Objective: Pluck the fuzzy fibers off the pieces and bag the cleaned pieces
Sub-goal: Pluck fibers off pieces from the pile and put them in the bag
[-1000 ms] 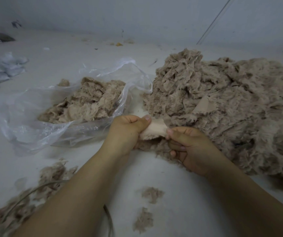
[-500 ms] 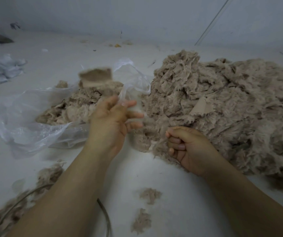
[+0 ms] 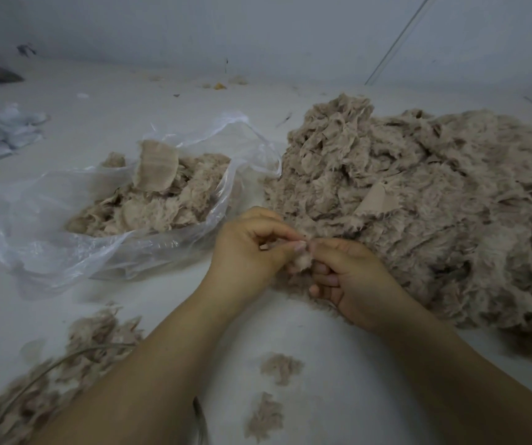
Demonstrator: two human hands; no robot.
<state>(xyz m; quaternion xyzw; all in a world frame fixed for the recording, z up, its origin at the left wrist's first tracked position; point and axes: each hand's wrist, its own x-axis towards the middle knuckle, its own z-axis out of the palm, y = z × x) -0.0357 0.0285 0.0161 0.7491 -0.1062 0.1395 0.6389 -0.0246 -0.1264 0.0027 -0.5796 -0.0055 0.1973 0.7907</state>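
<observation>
Both hands are working one small fuzzy piece [image 3: 300, 263] right at the front edge of the big uncleaned pile [image 3: 419, 213]: the left hand [image 3: 252, 252] pinches it between thumb and forefinger, and the right hand [image 3: 348, 277] has its fingers curled on the other side, fingertips meeting the left's. I'd say the trick here is anchoring the backing tight with one hand and tugging the fluff off in short pulls. Once it's bare, it goes in the clear plastic bag [image 3: 65, 220] just to the left, where a ribbed cleaned piece [image 3: 155, 170] already sits on top.
</observation>
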